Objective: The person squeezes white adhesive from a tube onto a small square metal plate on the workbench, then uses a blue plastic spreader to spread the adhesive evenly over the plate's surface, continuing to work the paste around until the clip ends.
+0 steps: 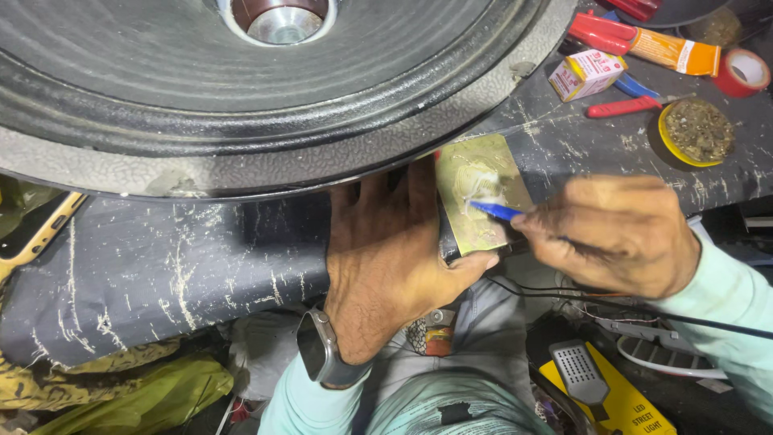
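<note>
— The yellow card (481,197) lies flat on the dark desk (161,266), right at its near edge, tucked just under the rim of the big speaker (241,105). From my feed I see a pale blob of paste on it.

— How are your hands placed?

— My left hand (386,258) is spread open, palm down on the desk, fingers slipped under the speaker rim, thumb against the card's lower corner. I judge that pins the card so it won't slide while the paste is worked. My right hand (620,234) is clenched around a thin blue stick (495,211), its tip touching the paste.

— Why there, so near the edge?

— Likely because the speaker takes up most of the desk; the card sits in the strip left bare.

— Anything else within reach?

— Well apart, at the far right: an orange glue tube (668,48), a small carton (588,74), a red tape roll (745,71), and a yellow lid (696,133) full of brownish crumbs.
</note>
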Action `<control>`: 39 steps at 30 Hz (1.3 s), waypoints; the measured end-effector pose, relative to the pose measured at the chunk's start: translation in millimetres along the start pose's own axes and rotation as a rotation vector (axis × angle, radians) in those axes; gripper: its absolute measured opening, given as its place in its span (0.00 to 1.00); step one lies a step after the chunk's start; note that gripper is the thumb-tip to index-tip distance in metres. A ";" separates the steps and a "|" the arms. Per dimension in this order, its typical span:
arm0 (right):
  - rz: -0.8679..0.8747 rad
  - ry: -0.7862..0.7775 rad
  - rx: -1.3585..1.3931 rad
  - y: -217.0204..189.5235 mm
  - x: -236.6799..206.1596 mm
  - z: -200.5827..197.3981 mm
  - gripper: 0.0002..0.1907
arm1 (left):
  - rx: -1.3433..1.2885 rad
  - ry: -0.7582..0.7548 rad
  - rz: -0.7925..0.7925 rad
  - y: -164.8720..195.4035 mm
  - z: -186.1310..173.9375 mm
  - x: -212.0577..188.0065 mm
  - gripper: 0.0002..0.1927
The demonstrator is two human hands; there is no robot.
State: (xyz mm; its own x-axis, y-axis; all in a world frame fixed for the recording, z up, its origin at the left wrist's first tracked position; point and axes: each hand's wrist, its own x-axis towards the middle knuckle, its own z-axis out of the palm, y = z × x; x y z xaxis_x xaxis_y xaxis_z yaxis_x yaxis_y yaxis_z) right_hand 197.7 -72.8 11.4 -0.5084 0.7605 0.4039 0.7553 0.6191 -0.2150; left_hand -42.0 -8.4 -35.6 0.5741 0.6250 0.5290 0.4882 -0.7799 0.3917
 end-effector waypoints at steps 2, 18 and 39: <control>-0.040 0.018 -0.025 -2.5 1.1 -1.5 0.10 | -0.016 0.004 -0.015 0.0 -0.6 -1.0 0.53; 0.001 -0.004 -0.072 -14.6 13.2 7.0 0.11 | 0.005 -0.029 -0.012 -5.3 -2.2 -2.3 0.44; 0.008 0.084 -0.087 -9.1 3.8 -7.7 0.11 | 0.000 -0.043 -0.007 -3.8 -2.1 0.1 0.39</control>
State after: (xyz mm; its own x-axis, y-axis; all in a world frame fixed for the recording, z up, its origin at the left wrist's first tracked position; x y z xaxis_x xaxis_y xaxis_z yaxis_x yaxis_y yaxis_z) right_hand 192.1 -77.1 21.7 -0.4682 0.7440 0.4767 0.7942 0.5908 -0.1421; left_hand -45.1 -5.5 -35.5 0.5988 0.6311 0.4931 0.4925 -0.7757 0.3948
